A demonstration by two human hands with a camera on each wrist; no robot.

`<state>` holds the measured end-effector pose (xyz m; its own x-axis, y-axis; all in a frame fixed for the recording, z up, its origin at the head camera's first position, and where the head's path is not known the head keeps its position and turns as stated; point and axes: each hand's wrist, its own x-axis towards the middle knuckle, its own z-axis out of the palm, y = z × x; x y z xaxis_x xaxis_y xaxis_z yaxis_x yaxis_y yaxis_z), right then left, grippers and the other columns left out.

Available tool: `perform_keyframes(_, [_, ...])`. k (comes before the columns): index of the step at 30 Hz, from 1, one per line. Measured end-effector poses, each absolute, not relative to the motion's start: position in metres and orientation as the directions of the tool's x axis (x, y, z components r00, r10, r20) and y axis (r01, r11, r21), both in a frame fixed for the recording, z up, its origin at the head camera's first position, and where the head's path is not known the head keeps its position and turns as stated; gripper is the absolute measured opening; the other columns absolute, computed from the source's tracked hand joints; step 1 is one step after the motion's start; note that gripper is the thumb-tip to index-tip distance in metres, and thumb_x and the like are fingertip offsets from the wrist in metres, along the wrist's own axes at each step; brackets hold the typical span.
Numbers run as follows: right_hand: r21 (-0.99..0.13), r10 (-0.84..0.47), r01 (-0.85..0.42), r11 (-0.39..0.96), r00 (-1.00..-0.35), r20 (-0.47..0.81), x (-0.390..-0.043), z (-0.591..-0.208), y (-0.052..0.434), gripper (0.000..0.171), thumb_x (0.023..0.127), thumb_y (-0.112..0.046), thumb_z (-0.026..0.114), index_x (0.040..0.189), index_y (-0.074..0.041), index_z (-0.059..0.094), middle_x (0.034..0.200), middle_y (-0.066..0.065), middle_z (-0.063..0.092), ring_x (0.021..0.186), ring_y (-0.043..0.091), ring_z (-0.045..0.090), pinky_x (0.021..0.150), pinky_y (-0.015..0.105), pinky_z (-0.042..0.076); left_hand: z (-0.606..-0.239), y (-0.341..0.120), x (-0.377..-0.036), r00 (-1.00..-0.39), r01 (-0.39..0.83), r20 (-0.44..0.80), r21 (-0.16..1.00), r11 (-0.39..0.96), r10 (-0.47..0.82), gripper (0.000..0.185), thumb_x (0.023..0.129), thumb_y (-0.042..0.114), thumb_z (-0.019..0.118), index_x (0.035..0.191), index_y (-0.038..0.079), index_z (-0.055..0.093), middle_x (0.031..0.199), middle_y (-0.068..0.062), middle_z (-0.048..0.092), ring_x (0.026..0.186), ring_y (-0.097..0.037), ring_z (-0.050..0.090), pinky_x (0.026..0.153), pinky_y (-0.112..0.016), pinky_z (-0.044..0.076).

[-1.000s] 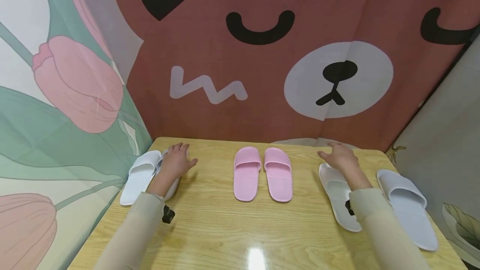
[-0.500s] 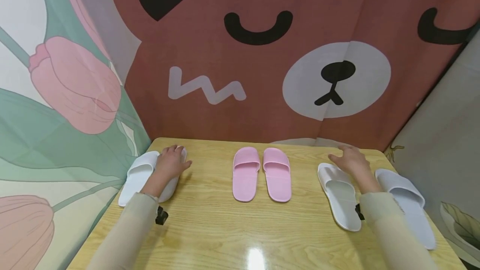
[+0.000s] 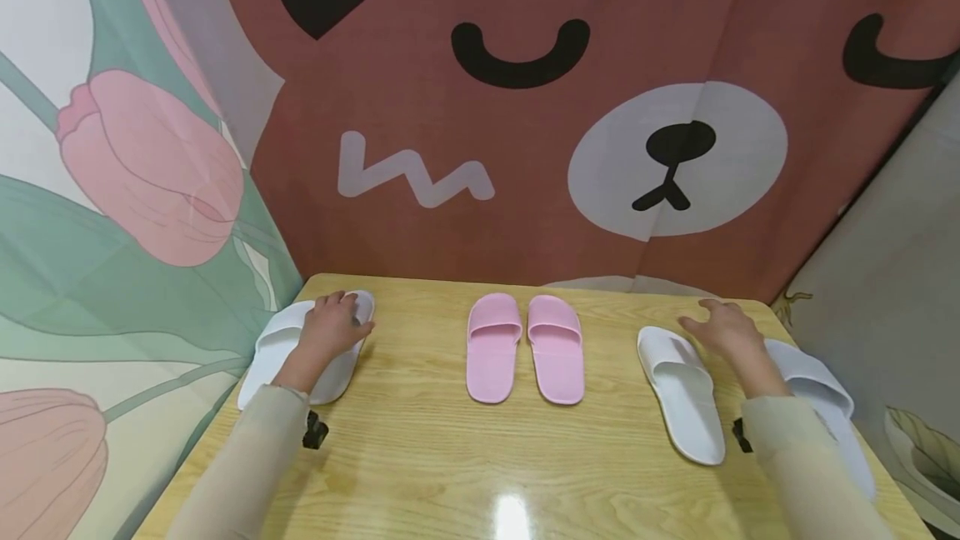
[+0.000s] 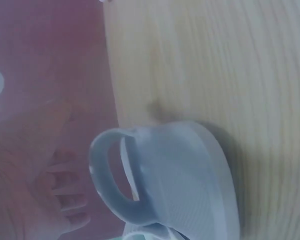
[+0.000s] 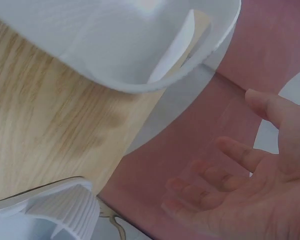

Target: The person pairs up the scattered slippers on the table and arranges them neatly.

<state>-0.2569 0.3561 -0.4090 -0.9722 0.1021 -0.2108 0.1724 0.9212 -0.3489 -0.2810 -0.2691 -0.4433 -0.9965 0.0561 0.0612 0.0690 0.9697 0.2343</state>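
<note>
In the head view my left hand [image 3: 333,330] hovers over a pair of white slippers at the table's left end. It partly covers the inner white slipper [image 3: 347,373]; the outer one [image 3: 262,365] lies alongside. The left wrist view has the loosely bent left fingers apart from the inner slipper's strap [image 4: 122,195]. My right hand [image 3: 731,332] is above the gap between two other white slippers, one to its left [image 3: 690,415] and one to its right [image 3: 851,440], partly behind my forearm. Its fingers are spread and hold nothing. Midway between the hands sit two pink slippers [image 3: 493,365] [image 3: 558,369].
All the slippers lie on a wooden table [image 3: 420,457]. A bear-print curtain [image 3: 420,240] hangs behind its back edge. Tulip-print cloth [image 3: 150,298] borders the left side, and grey cloth [image 3: 900,273] the right. A small black device [image 3: 315,430] is at my left wrist.
My left hand has drifted left, baring more of the inner white slipper. My right hand has moved right, away from the nearer white slipper toward the outer one. The pink slippers stay put.
</note>
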Motion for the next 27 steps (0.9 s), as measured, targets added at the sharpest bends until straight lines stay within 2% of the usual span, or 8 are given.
perform_keyframes(12, [-0.358, 0.058, 0.107, 0.927, -0.988, -0.146, -0.257, -0.419, 0.368, 0.084, 0.101, -0.051, 0.049, 0.148, 0.016, 0.029, 0.143, 0.05, 0.023, 0.129, 0.067, 0.028, 0.102, 0.074, 0.032, -0.458, -0.289, -0.287, -0.996, 0.068, 0.079, 0.227, 0.972, 0.051, 0.071, 0.09, 0.036, 0.068, 0.142, -0.008, 0.048, 0.145, -0.037, 0.043, 0.133, -0.056, 0.036, 0.102, -0.072, 0.034])
perform_keyframes(27, [-0.35, 0.088, 0.113, 0.93, -0.992, -0.086, -0.247, -0.43, 0.392, 0.077, 0.102, -0.046, 0.051, 0.144, 0.016, 0.034, 0.141, 0.049, 0.026, 0.128, 0.066, 0.028, 0.102, 0.074, 0.031, -0.466, -0.292, -0.296, -0.994, 0.094, 0.077, 0.252, 0.963, 0.077, 0.072, 0.091, 0.036, 0.069, 0.145, -0.006, 0.046, 0.146, -0.036, 0.041, 0.134, -0.056, 0.035, 0.101, -0.072, 0.036])
